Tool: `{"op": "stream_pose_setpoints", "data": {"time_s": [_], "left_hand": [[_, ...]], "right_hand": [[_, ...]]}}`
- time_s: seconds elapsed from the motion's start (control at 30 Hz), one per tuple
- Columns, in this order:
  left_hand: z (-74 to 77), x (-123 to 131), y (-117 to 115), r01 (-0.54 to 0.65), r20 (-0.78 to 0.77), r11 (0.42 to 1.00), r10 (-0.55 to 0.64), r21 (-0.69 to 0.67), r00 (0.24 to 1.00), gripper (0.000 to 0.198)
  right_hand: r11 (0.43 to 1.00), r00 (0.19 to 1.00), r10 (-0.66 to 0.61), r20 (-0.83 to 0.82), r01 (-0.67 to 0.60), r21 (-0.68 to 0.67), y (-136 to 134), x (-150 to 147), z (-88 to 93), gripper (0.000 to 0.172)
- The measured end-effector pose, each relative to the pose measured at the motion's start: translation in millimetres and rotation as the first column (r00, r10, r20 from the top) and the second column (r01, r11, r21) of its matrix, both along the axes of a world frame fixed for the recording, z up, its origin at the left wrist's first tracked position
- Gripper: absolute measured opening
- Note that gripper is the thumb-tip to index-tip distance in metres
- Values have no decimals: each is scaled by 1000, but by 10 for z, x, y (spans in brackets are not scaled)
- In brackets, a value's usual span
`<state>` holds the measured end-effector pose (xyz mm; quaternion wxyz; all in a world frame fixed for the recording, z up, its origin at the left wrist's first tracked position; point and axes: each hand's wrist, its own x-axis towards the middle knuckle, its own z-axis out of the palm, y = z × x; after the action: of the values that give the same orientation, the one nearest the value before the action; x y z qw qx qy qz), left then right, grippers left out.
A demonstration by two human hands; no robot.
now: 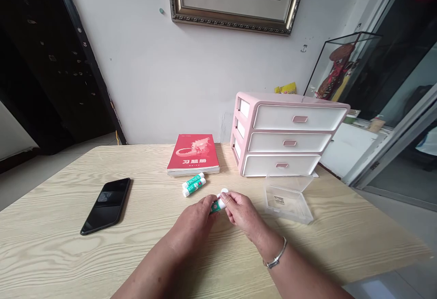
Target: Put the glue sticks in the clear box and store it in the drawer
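Note:
My left hand (198, 217) is closed around a green-and-white glue stick (215, 206) just above the table. With thumb and fingers, my right hand (244, 210) pinches the white end of the same stick. Another white round end shows beyond my right thumb; whether it belongs to a second stick I cannot tell. Two more glue sticks (194, 187) lie side by side on the table, a little beyond my left hand. To the right of my right hand stands a clear plastic box (290, 208) with its lid raised.
A red book (193, 154) lies near the wall. Behind the clear box is a pink-and-white drawer unit (289, 142) with a yellow packet (286, 88) at its back. A black phone (106, 205) rests on the wooden table (51, 240) at the left.

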<state>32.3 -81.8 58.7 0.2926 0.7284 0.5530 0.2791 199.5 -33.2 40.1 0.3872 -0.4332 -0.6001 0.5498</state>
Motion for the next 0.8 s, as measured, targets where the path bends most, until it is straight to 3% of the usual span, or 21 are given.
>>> {"op": "stream_pose_setpoints", "data": {"time_s": [0.1, 0.2, 0.43, 0.6, 0.8], "left_hand": [[64, -63, 4, 44, 333, 993, -6, -106, 943, 33], [126, -104, 9, -15, 536, 980, 122, -199, 835, 50], [96, -151, 23, -224, 532, 949, 311, -223, 788, 62], [48, -147, 27, -233, 663, 948, 318, -217, 677, 54], [61, -83, -36, -189, 588, 962, 269, -195, 763, 56]], "right_hand": [[996, 998, 8, -57, -3, 87, -46, 53, 59, 52], [994, 997, -13, -74, 21, 103, -77, 72, 98, 54], [973, 999, -33, 24, 27, 231, -115, 55, 141, 45], [967, 999, -21, 31, 13, 253, -129, 21, 184, 45], [925, 996, 92, 21, -93, 369, -267, -35, 256, 36]]}}
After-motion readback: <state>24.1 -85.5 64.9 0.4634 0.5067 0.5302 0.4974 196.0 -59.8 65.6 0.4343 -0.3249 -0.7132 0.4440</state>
